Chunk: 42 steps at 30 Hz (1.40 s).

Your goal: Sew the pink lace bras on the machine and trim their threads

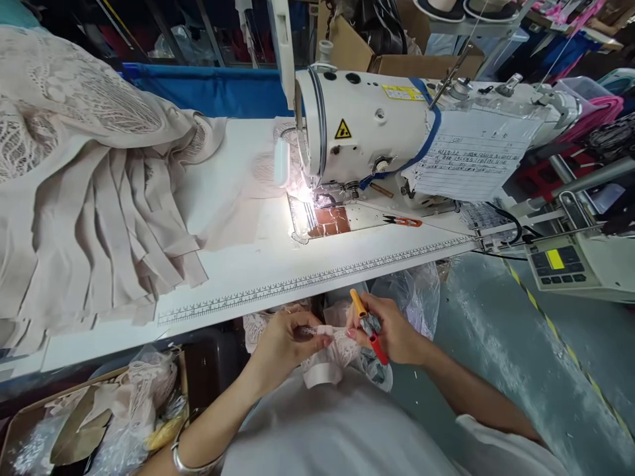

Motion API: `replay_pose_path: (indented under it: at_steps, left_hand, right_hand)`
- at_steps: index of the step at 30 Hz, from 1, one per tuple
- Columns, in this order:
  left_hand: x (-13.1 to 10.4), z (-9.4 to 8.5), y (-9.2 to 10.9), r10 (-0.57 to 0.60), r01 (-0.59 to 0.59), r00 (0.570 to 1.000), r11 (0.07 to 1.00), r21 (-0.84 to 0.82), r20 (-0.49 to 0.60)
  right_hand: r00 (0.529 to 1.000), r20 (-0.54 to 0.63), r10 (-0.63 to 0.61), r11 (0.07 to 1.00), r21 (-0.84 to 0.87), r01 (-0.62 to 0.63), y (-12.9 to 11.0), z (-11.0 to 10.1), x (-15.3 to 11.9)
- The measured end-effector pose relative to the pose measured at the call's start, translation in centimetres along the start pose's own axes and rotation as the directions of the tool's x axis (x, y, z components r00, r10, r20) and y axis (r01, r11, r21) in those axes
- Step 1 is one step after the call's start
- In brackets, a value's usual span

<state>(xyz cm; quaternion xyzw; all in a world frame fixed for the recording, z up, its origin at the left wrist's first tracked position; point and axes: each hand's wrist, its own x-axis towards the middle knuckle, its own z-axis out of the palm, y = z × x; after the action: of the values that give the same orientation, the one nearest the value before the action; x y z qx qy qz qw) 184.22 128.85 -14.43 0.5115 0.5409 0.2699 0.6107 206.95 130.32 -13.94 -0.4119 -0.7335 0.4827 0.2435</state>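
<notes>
Over my lap, below the table's front edge, a pale pink lace piece (342, 350) is stretched between my two hands. My left hand (282, 347) pinches its left side between thumb and fingers. The right side is pinched by my right hand (391, 334), which also has a tool with orange and red handles (370, 324) tucked in its palm. A smooth pink band (322, 375) hangs below the lace. Above my hands stands the white sewing machine (367, 125), its lamp lighting the needle area.
Pink lace garments (99, 198) cover the table's left side. Red-handled snips (403, 221) lie right of the needle plate, behind a printed ruler strip (317, 281). A tray (30, 410) of scraps is at lower left, a control panel (558, 261) at right.
</notes>
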Motion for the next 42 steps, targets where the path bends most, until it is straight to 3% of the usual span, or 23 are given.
replay_pose_path:
  at_steps: [5, 8, 11, 14, 17, 20, 27, 34, 42]
  left_hand:
    - [-0.3, 0.6, -0.7, -0.022, 0.019, 0.995, 0.999, -0.032, -0.098]
    - [-0.5, 0.8, -1.0, -0.024, 0.016, 0.993, 0.997, -0.074, -0.116]
    - [-0.6, 0.8, -1.0, 0.012, -0.025, 0.991, 0.995, -0.098, -0.132]
    - [-0.8, 0.7, -0.8, 0.032, -0.043, 0.99, 0.996, -0.078, -0.139]
    - [-1.2, 0.7, -0.4, 0.041, -0.048, 0.987, 0.998, -0.037, -0.155]
    - [-1.4, 0.8, -0.1, 0.061, -0.064, 0.981, 0.998, -0.014, -0.182]
    - [-1.4, 0.9, 0.7, 0.069, -0.08, 0.976, 0.996, -0.044, -0.207]
    - [-1.5, 0.7, 0.6, 0.057, -0.062, 0.986, 0.998, -0.026, -0.155]
    - [-1.8, 0.5, 0.8, 0.031, -0.033, 0.994, 0.999, -0.015, -0.109]
  right_hand:
    - [0.997, 0.014, 0.08, 0.976, 0.202, -0.081, -0.1, 0.7, -0.5]
    - [0.997, 0.023, 0.069, 0.978, 0.198, -0.072, 0.0, 0.9, -0.5]
    - [1.0, -0.028, -0.006, 0.999, 0.047, 0.008, 0.3, 0.2, -0.3]
    - [0.989, -0.12, -0.087, 0.964, -0.259, 0.053, 0.4, -1.2, -0.3]
    - [0.999, 0.002, -0.036, 0.872, -0.488, 0.032, -0.3, -2.6, -0.6]
    - [0.989, 0.131, 0.076, 0.809, -0.588, 0.016, -1.3, -3.3, -0.9]
    - [0.98, 0.183, 0.077, 0.728, -0.682, 0.07, -2.2, -2.7, -0.8]
    - [0.976, 0.182, 0.119, 0.766, -0.642, 0.027, -2.3, -1.9, -0.9]
    - [0.992, 0.116, -0.041, 0.741, -0.663, 0.108, -1.8, -0.4, -1.1]
